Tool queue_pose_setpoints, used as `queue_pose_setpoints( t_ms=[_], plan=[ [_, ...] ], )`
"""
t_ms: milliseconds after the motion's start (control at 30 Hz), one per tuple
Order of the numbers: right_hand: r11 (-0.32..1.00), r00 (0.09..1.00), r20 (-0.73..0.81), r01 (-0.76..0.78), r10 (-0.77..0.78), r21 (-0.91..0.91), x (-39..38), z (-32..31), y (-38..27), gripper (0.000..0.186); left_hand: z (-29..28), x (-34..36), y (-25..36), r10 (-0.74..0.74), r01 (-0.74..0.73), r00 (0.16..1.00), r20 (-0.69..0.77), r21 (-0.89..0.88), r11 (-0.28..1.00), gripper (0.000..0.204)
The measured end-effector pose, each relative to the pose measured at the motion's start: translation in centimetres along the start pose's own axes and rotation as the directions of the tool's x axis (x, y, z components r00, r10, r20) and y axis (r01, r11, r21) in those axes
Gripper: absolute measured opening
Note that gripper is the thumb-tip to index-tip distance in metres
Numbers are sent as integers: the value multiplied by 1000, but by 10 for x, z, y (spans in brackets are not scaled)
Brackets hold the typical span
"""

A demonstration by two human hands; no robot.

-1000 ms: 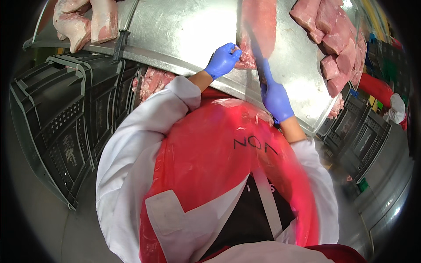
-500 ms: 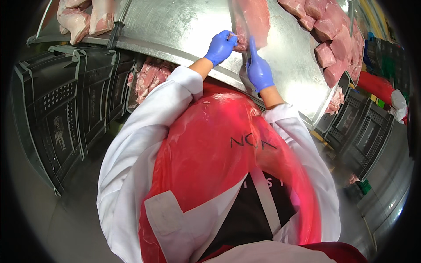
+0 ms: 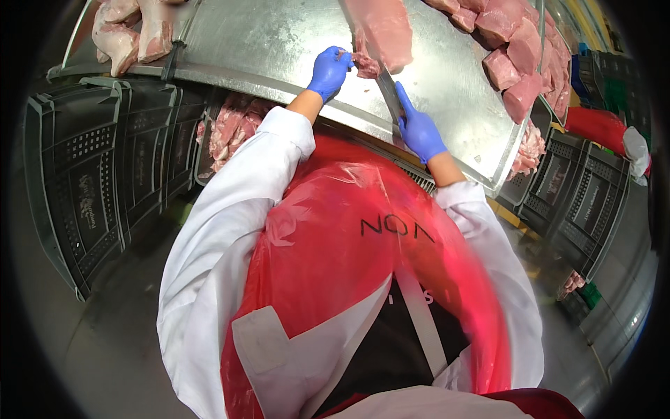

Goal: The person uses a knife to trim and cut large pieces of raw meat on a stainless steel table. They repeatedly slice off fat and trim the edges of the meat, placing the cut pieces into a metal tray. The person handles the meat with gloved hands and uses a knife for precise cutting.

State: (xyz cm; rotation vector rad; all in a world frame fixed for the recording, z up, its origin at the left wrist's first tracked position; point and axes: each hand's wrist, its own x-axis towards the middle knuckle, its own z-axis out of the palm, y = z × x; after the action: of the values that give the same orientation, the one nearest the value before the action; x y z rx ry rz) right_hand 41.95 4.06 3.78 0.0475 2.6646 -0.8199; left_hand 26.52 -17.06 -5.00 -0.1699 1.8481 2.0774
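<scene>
A long pale pink slab of raw meat (image 3: 392,36) lies at the far middle of the metal table (image 3: 279,42). Along its left side runs a darker, ragged strip of meat (image 3: 366,65). My blue-gloved left hand (image 3: 330,72) pinches the near end of that strip. In my blue-gloved right hand (image 3: 421,133) is a knife (image 3: 389,93), its index finger stretched along the blade and the handle hidden in the palm. The blade points away from me, and its tip reaches in between the strip and the slab.
Several cut chunks of meat (image 3: 523,52) are heaped at the right, and bone-in pieces (image 3: 150,31) lie at the far left. Dark crates (image 3: 87,188) stand left of the table, more crates (image 3: 583,188) on the right. Meat trimmings (image 3: 234,129) fill a container below the near edge.
My right hand has drawn back toward me and to the right, exposing more of the knife blade. The left hand keeps its pinch on the strip. The whole view has shifted slightly.
</scene>
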Motion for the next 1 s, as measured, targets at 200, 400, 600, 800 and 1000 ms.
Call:
queue_pose_setpoints(
  t_ms=[200, 400, 600, 800, 1000],
  plan=[
    [1000, 996, 84, -1, 3, -25, -70, -16, 17, 77, -24, 10, 5, -20, 35, 997, -74, 209, 977, 15],
    [991, 962, -271, 50, -15, 122, -18, -52, -8, 77, 4, 16, 63, 147, -73, 985, -88, 562, 824, 45],
    [995, 965, -246, 94, -95, -17, 130, -36, -74, 76, -1, 36, 53, 62, -43, 998, -14, 572, 819, 31],
    [967, 996, 72, -40, 60, -252, 57, -2, -62, 86, -20, 38, 40, 87, -71, 996, 4, 614, 786, 28],
    [990, 990, 123, -57, 73, -129, -36, -17, -34, 84, -24, 21, 38, 94, -62, 995, -25, 579, 813, 27]
  ],
)
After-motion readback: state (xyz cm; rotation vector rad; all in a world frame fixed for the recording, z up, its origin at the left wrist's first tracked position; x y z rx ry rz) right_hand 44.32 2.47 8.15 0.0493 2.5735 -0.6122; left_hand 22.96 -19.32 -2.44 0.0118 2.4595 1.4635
